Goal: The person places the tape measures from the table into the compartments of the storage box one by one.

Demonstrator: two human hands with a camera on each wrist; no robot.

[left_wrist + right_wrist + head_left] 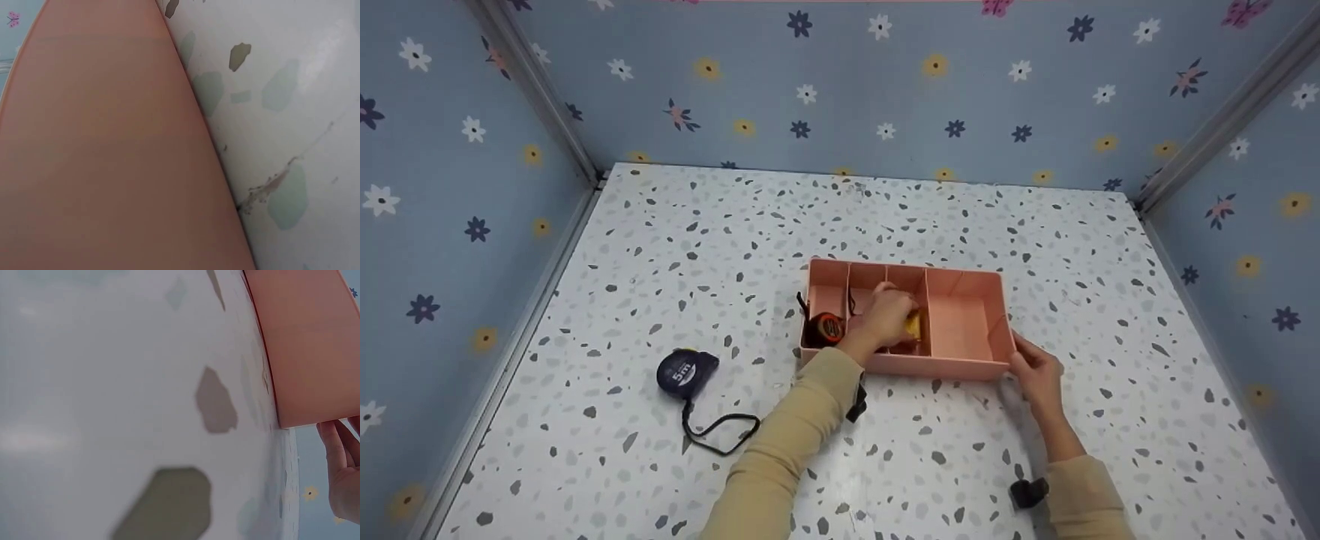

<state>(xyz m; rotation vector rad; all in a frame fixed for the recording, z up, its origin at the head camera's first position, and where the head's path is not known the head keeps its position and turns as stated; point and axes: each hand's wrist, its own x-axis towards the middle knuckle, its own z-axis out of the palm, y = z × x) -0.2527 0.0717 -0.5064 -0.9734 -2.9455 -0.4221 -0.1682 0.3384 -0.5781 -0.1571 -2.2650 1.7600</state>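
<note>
Pink box (pixel 941 367), seen from above on a speckled bench (pixel 697 247), its long axis running left to right across the view. Governing relation: the yellow item (pixel 913 327) lies in the third compartment from the left, directly beneath and just right of the left hand (pixel 885 315), which is the nearer of the two. Its visible part runs front to back; the covering hand hides the full axis. The left fingers (pixel 910 301) bend down over it; whether they grip it or merely touch it cannot be told. At the opposite end, the right hand (pixel 1039 376) rests its extended fingers against the outside of the box's right end wall, as the right wrist view confirms, without closing round anything.

Count: one box, three dividers, four compartments; one yellow item; one black-and-orange tape measure (pixel 826 328), in the leftmost compartment; one dark strap (pixel 851 301), in the second, whose other contents are largely hidden; one navy tape measure (pixel 681 373) with one cord (pixel 687 420), on the bench left of the box.
</note>
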